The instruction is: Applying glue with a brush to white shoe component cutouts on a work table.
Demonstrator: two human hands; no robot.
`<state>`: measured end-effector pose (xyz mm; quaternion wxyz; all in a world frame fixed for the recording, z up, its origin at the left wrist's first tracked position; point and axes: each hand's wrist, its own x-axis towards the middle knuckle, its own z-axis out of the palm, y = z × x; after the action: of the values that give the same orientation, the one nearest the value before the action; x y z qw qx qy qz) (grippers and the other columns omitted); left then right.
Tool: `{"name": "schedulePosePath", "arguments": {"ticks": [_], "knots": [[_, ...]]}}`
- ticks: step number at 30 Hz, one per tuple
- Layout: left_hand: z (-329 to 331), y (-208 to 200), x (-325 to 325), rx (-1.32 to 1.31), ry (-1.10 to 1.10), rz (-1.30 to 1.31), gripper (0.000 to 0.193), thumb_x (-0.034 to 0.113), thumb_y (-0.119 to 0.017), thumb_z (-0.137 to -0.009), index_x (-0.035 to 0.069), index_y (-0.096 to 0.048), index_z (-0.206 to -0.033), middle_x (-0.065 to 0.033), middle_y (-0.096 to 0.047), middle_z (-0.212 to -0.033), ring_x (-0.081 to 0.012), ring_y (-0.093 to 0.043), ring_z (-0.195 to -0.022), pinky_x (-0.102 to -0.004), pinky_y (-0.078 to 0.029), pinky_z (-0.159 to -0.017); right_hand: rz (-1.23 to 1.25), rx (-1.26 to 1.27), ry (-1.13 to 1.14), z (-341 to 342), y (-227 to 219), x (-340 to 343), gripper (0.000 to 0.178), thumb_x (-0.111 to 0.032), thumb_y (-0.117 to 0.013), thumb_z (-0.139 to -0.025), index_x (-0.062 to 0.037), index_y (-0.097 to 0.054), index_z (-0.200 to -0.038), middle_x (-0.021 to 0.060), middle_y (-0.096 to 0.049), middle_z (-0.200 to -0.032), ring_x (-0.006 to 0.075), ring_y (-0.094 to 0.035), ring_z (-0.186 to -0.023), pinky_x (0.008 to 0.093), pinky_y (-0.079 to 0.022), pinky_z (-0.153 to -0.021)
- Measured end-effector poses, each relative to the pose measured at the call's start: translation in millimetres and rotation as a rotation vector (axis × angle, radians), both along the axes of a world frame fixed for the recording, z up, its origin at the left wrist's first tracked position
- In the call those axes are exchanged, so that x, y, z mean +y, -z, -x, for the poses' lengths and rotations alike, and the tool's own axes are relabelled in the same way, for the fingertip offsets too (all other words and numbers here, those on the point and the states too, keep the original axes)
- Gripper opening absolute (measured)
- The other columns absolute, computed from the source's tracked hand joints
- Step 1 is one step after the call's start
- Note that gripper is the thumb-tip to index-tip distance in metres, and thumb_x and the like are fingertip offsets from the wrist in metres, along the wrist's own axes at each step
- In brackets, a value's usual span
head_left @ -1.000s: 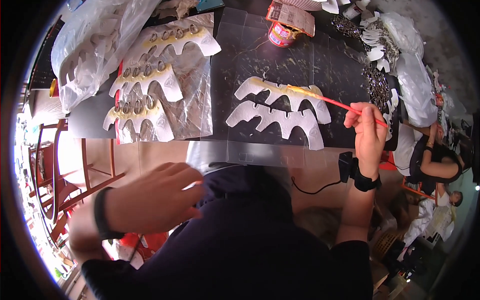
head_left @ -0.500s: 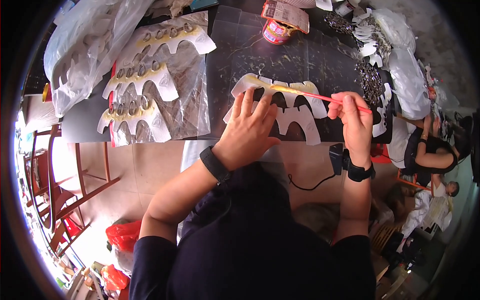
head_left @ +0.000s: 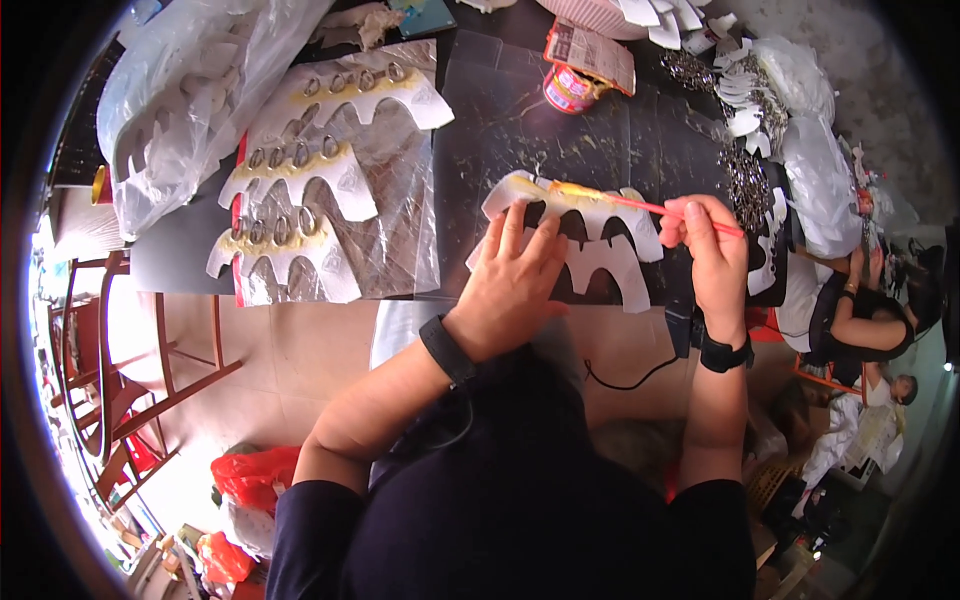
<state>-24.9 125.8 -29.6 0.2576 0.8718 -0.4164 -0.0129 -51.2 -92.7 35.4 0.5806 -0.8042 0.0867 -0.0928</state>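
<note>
My left hand (head_left: 512, 282) lies with its fingers spread on a white scalloped piece (head_left: 640, 236), at the edge of the table nearest me. Pinched in my right hand (head_left: 712, 245) is a thin red-handled brush (head_left: 655, 207). Its yellow-coated end rests along the upper edge of that same piece, where yellowish paste shows. Just below it lies a second white scalloped piece (head_left: 618, 268), partly covered by my left hand and the first piece. Beyond them stands a small red tin (head_left: 570, 90) with a cardboard flap (head_left: 592, 50) over its top.
To the left, white scalloped pieces (head_left: 430, 103) bearing metal rings lie on a clear plastic sheet (head_left: 405, 240). A large plastic bag (head_left: 165, 130) stands farther left. Metal parts (head_left: 748, 190) and white bags (head_left: 818, 180) line the right side. Another person (head_left: 870, 315) sits at far right.
The view has shifted slightly, so the table appears lower and farther right. Both hands keep nearly the same places on the work; the brush end has moved only a little along the piece's edge.
</note>
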Motion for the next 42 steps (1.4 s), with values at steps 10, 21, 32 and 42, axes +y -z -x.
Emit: {"name": "schedulePosePath", "arguments": {"ticks": [10, 21, 32, 42], "knots": [[2.8, 0.9, 0.7, 0.026, 0.007, -0.014, 0.071, 0.037, -0.073, -0.062, 0.004, -0.047, -0.119, -0.0134, -0.033, -0.132, -0.041, -0.023, -0.126, -0.0514, -0.024, -0.102, 0.048, 0.014, -0.026, 2.7, -10.5, 2.1, 0.024, -0.017, -0.046, -0.093, 0.0032, -0.058, -0.089, 0.0053, -0.059, -0.072, 0.0091, -0.054, -0.062, 0.0217, -0.045, -0.06], [-1.5, -1.5, 1.5, 0.044, 0.015, -0.002, 0.07, 0.036, -0.074, -0.062, 0.005, -0.047, -0.118, -0.0146, -0.033, -0.132, -0.0415, -0.023, -0.126, -0.0517, -0.024, -0.102, 0.103, 0.021, -0.037, 0.8, -10.8, 4.3, 0.024, -0.017, -0.046, -0.093, 0.003, -0.058, -0.089, 0.0058, -0.06, -0.074, 0.0094, -0.055, -0.065, 0.022, -0.045, -0.06], [1.7, -0.1, 2.4, 0.048, 0.029, -0.002, 0.067, 0.036, -0.075, -0.061, 0.007, -0.048, -0.116, -0.014, -0.034, -0.132, -0.0412, -0.024, -0.126, -0.0517, -0.022, -0.102, 0.065, -0.036, -0.033, 5.0, -9.8, 5.7, 0.022, -0.015, -0.047, -0.092, 0.0035, -0.058, -0.089, 0.0053, -0.06, -0.073, 0.009, -0.056, -0.064, 0.0215, -0.045, -0.061], [-3.3, -1.4, 2.8, 0.043, 0.013, 0.05, 0.066, 0.032, -0.076, -0.059, 0.007, -0.049, -0.114, -0.014, -0.036, -0.13, -0.0408, -0.027, -0.123, -0.0526, -0.022, -0.101, 0.056, -0.026, -0.004, -0.8, -12.6, 10.8, 0.022, -0.016, -0.047, -0.092, 0.0024, -0.059, -0.091, 0.0045, -0.06, -0.073, 0.0086, -0.055, -0.064, 0.0215, -0.045, -0.061]]}}
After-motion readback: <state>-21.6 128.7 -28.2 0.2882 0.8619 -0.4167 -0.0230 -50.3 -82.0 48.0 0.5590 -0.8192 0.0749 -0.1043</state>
